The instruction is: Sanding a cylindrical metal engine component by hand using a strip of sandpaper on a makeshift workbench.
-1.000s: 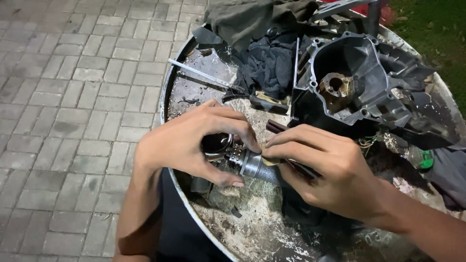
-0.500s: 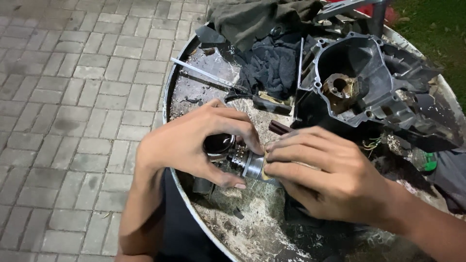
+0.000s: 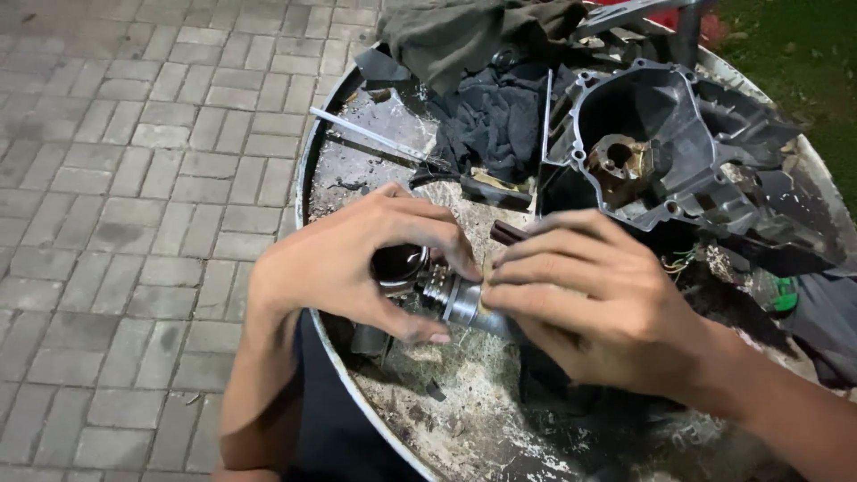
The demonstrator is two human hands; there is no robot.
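Observation:
Both hands meet over the top of a dirty round metal drum (image 3: 312, 152). My left hand (image 3: 344, 263) curls around the dark round end of a small metal shaft assembly (image 3: 437, 287), thumb under it and fingers over it. My right hand (image 3: 589, 308) grips the other, silvery cylindrical end of the same part, fingers wrapped across it. The part lies roughly level between the two hands, just above the drum's grimy surface. Its middle shows ribbed metal rings.
A grey engine casing (image 3: 669, 152) with a brass-coloured centre lies at the back right. Dark rags (image 3: 491, 116) and a long thin metal rod (image 3: 375, 138) lie behind the hands. Grey paving bricks (image 3: 134, 223) cover the ground to the left; grass at top right.
Both hands have stayed on the part with only small shifts of the fingers. The view has drifted slightly.

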